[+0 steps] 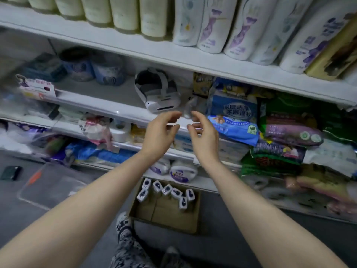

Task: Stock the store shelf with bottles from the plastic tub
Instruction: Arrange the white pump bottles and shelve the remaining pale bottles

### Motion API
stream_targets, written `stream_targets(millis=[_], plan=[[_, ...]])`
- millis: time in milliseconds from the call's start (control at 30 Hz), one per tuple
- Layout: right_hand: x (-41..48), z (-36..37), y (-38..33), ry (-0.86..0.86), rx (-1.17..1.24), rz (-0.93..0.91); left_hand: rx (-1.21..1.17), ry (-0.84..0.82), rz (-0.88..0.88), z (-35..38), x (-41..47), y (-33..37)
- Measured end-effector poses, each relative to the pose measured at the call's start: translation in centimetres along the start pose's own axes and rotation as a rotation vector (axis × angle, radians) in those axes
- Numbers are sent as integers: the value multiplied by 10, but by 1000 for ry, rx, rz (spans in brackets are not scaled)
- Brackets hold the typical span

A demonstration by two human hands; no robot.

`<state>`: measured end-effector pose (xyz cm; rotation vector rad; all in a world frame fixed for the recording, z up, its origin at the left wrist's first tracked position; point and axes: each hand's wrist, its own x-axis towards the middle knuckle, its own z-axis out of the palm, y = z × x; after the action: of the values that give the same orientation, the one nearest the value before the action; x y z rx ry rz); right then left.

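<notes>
Both hands are up at mid-shelf height, close together but apart. Left hand [161,130]: grip released, fingers loosely curled, nothing in it. Right hand [202,132]: the same, empty as far as shows. A clear, blurred scrap sits just beyond its fingertips; I cannot tell whether they touch.

Task items: the clear plastic tub [52,182] is on the floor, lower left, well apart from the hands. It is too blurred to tell its contents. The small white bottles with dark labels [167,190] stand in a ragged row inside an open brown cardboard box [173,215] on the floor, directly below the hands.

Step, as judged: hands free, between placements. To do it well, pick a bottle by the body and stand it upright with its label outward. The bare grey stretch of the white metal store shelf [108,91], left of the white headset-like device [156,91], looks like the open space.

Writing: the blue plastic packet [233,117] carries large white Chinese characters and a green badge, too soft to transcribe. The tall white bottles with purple prints [212,29] on the upper shelf are not legible.
</notes>
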<state>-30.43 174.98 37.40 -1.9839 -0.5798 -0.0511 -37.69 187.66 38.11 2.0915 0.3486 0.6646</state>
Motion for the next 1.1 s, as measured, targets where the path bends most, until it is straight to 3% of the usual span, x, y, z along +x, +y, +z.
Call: stream_targets(millis=[267,900,1100], plan=[[-64,16,80,-85,9,191,4,-118,-220,31,-67,-52],[-169,108,266,-127,-63,625,14,-397,-484,147,-166,-249],[-203,132,337,-117,-144,672,30,-507,-519,201,-193,-318]])
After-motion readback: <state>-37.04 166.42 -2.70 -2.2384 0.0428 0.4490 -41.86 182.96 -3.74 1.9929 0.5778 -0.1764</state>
